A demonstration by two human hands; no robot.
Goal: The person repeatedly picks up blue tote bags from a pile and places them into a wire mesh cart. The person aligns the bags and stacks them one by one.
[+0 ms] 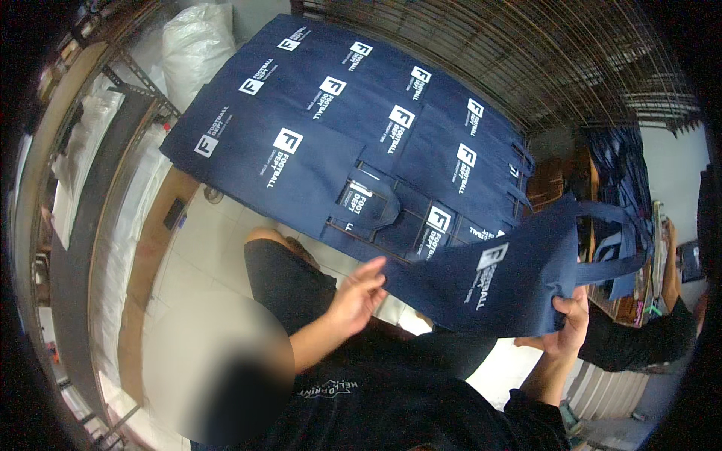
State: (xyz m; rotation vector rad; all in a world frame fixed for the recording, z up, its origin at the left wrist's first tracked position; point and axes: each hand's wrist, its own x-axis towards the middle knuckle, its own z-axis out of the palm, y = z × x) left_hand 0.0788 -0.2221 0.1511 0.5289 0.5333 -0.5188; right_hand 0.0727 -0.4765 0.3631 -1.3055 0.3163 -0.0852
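Left hand (pixel 359 295) pinched the navy bag (pixel 489 289) corner, right hand (pixel 569 325) gripped its bottom edge at centre-right; it needed keeping taut and square to the laid-out bags (pixel 338 128).

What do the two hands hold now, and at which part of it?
Both hold one navy tote bag. The left hand grips its bottom corner; the right hand pinches its lower edge near the handles.

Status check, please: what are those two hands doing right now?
Left hand and right hand grip one navy fabric tote bag. Overlapping spread of matching navy bags just beyond. Nothing between.
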